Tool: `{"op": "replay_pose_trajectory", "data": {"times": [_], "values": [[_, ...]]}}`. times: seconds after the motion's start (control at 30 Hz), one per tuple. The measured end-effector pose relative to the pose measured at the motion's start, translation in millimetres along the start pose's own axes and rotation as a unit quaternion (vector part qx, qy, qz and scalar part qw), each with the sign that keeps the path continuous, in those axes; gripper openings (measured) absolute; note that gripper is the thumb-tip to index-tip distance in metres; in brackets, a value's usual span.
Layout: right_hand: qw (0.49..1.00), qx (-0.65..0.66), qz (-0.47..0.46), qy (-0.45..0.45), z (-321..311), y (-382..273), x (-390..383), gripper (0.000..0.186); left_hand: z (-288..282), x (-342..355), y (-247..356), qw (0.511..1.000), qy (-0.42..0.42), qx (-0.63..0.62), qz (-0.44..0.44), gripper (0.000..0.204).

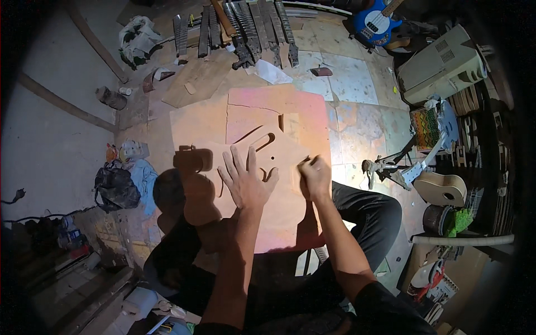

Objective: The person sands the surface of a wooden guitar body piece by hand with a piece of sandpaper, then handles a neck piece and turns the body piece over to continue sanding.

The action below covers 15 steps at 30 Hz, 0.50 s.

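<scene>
A pale wooden electric guitar body (276,209) lies flat on a thin orange-pink board (310,109). It has a slot and a small round hole cut into it above my hands. My left hand (245,181) presses on its face, palm down and fingers spread. Against the body's right edge is my right hand (317,176), curled closed. A small dark bit shows by its fingers, but what they hold is mostly hidden. Shadows of my arms fall over the left part of the body.
Guitar necks (245,30) lie in a row at the far side. A blue electric guitar (375,27) is at the far right, near a beige cabinet-like case (441,64). To the right rests an acoustic guitar (441,188). A black bag (116,187) sits on the left.
</scene>
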State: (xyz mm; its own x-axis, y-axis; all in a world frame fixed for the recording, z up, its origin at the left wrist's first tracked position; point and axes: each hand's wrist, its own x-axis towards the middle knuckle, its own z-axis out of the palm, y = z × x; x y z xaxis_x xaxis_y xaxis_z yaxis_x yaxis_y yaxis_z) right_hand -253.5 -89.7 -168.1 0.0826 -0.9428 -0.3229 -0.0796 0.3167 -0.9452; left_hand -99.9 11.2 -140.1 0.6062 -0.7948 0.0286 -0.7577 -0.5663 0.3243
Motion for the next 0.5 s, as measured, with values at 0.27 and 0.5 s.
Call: {"op": "replay_pose_trajectory", "data": {"times": [0.27,0.5], "values": [[0.997,-0.076,-0.021,-0.006,-7.0,1.6,4.1,0.023,4.3,-1.0,0.4,1.0,0.009,0.003,0.011,0.092],[0.995,-0.098,-0.012,-0.015,4.2,-22.5,-1.4,0.027,2.8,-1.9,-2.6,1.0,0.01,0.018,0.004,0.091]]}}
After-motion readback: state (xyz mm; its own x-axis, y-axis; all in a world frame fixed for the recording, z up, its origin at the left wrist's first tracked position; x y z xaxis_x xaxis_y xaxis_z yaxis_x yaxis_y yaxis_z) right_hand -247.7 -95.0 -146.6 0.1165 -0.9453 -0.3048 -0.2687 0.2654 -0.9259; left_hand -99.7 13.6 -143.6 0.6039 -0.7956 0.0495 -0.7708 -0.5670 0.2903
